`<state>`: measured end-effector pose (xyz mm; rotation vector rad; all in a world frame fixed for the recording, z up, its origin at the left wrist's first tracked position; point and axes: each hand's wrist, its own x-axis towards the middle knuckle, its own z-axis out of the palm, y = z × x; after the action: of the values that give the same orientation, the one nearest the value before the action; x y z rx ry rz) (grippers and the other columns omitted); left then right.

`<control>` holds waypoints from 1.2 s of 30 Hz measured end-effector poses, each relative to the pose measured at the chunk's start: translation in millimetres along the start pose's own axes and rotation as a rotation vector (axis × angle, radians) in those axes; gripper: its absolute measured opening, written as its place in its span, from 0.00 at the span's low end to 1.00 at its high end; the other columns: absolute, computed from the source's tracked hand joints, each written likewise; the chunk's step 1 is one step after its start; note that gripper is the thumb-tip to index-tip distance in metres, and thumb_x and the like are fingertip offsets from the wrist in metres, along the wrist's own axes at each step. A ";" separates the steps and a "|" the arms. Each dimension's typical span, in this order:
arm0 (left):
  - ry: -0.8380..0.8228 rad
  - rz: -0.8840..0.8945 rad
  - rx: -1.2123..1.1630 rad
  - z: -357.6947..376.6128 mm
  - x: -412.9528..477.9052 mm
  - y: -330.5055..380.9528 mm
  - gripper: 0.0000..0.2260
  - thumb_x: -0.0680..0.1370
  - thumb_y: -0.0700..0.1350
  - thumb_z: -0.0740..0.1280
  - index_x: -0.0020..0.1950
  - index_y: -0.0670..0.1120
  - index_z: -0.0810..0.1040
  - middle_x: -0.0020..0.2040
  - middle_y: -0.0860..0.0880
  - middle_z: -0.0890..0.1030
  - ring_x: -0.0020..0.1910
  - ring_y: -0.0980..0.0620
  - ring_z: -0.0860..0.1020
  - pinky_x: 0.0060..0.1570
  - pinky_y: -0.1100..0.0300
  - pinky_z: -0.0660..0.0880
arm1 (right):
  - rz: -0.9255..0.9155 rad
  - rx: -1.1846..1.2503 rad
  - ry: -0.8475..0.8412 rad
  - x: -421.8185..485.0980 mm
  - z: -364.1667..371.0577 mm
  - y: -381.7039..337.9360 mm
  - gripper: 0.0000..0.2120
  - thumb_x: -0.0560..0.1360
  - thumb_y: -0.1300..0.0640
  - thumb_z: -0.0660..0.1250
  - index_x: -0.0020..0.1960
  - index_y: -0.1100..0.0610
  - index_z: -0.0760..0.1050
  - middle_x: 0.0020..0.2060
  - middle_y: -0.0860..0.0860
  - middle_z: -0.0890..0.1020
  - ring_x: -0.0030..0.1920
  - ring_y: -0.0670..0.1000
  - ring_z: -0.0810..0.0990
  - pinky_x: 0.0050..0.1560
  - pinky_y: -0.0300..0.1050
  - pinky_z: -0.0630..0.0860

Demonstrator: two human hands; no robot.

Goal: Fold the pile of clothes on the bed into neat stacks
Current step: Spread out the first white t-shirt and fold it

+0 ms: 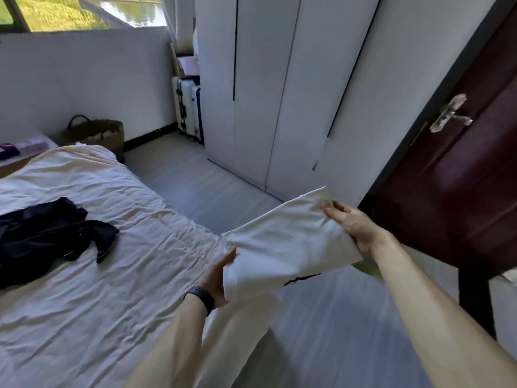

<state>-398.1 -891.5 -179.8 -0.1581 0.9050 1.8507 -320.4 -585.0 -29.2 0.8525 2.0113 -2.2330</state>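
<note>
Nearest, rising from 6 o'clock, the left forearm [179,340] with a black wristband [202,298], and beside it, from 5 o'clock, the right forearm [436,317]. Between the two hands, held up in the air just off the edge of the bed [112,303], a folded white garment [285,247], a little toward 5 o'clock from the middle of the view.

At the garment's 2 o'clock corner, the right hand [354,222], fingers laid over the top of the cloth and holding that edge (thumb not seen). At its 8 o'clock edge, the left hand [216,278], one digit straight along the cloth, the other fingers hidden behind it; cannot tell whether gripping or only supporting. Hands well apart, with the whole width of the garment between them.

At 9 o'clock, on the bed, a crumpled dark garment [47,236], not folded, well apart from both hands. At 12 o'clock a white wardrobe [279,93]; at 3 o'clock a dark red door [461,177]; toward 11 o'clock a pale suitcase [188,107].
</note>
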 end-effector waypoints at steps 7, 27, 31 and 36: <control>0.286 0.180 0.270 44.3 99.4 20.0 0.30 0.62 0.59 0.82 0.62 0.57 0.81 0.60 0.48 0.83 0.57 0.47 0.83 0.52 0.47 0.81 | 0.053 0.107 0.114 106.8 -91.3 56.9 0.16 0.77 0.51 0.72 0.63 0.55 0.79 0.55 0.56 0.86 0.51 0.55 0.86 0.46 0.49 0.83; 1.007 0.653 0.284 84.9 242.0 89.5 0.18 0.74 0.46 0.76 0.62 0.56 0.79 0.45 0.46 0.87 0.44 0.48 0.85 0.42 0.55 0.81 | -0.072 -0.250 0.091 352.0 -113.8 42.5 0.09 0.81 0.45 0.67 0.59 0.46 0.77 0.47 0.43 0.83 0.45 0.44 0.82 0.40 0.40 0.75; 1.045 0.615 0.230 72.8 273.6 115.7 0.21 0.76 0.45 0.75 0.68 0.52 0.76 0.52 0.43 0.85 0.49 0.45 0.84 0.49 0.51 0.81 | -0.020 -0.306 0.045 411.2 -93.5 21.8 0.11 0.81 0.46 0.66 0.59 0.49 0.77 0.48 0.42 0.81 0.47 0.45 0.81 0.48 0.46 0.77; 1.172 0.523 0.383 69.2 305.4 144.6 0.21 0.77 0.56 0.72 0.68 0.57 0.72 0.56 0.48 0.82 0.54 0.49 0.81 0.54 0.55 0.75 | -0.081 -0.551 -0.041 469.1 -66.9 0.1 0.17 0.84 0.42 0.57 0.55 0.53 0.77 0.45 0.46 0.80 0.48 0.54 0.78 0.49 0.50 0.74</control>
<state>-642.0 -649.0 -205.4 -0.8904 2.2475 1.9356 -694.1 -364.2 -219.2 0.6627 2.4839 -1.5606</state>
